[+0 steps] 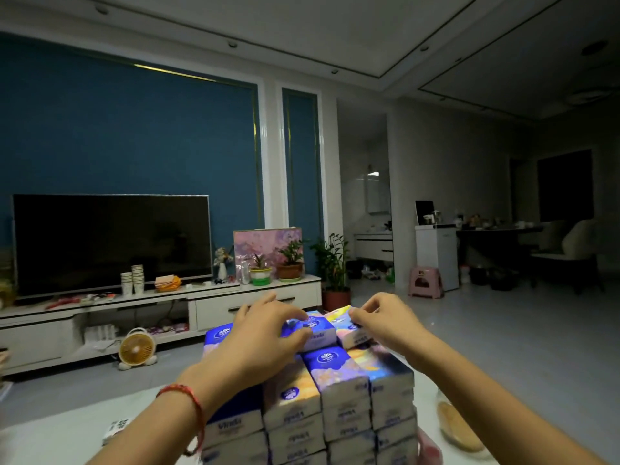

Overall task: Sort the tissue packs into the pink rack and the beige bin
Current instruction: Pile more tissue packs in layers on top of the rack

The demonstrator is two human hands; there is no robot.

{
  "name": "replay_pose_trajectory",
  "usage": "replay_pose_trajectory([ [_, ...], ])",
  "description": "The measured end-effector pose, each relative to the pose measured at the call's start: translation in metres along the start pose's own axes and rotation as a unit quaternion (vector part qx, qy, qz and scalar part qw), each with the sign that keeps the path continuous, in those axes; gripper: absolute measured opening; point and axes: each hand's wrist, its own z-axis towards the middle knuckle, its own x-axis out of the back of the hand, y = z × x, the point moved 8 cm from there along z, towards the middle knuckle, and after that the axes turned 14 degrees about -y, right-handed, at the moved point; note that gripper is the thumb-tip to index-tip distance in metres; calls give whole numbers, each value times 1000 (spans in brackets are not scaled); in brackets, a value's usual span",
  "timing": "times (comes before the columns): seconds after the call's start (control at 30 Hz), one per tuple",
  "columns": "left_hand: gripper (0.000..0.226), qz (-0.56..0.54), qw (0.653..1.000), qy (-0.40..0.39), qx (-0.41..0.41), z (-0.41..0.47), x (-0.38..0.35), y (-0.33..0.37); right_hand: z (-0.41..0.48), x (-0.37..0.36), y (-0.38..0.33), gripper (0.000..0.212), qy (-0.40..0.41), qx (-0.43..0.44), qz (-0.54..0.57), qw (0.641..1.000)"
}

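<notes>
Several tiers of tissue packs [339, 407] are stacked in a tight block on the white table [67, 441], close beneath the camera. Two looser packs are laid on top at the far end, directly under the hands. The blue-topped pack [315, 325] is gripped by the left hand [265, 333], with the fingers curled over its upper face and the thumb set against its near side. The pale yellow-and-pink pack [355, 335], touching it on the right, is pinched near its far upper edge by the curled fingers of the right hand [385, 322]. A red string bracelet [196, 406] is worn on the left wrist.

At the block's lower right corner a blurred pink shape [431, 444] is seen; it is possibly part of the pink rack, but this cannot be told. A round brownish object [458, 427] is set on the table just right of the block. The table's far edge is seen curving close to the stack on the left. Beyond it, open grey floor [486, 330] is spread toward a TV cabinet [255, 297].
</notes>
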Motion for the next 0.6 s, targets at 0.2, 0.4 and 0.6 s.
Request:
replay_pose_trajectory([
  [0.2,51,-174,973,103,116,-42,28,-87,-4,6,-23,37,-18,113,-132,985],
  [0.4,49,-248,961,85,90,-46,7,-82,-5,-45,-37,50,-214,165,-177,947],
  [0.6,40,-208,976,53,32,-32,10,-54,-4,-41,-42,38,-185,170,-204,946],
])
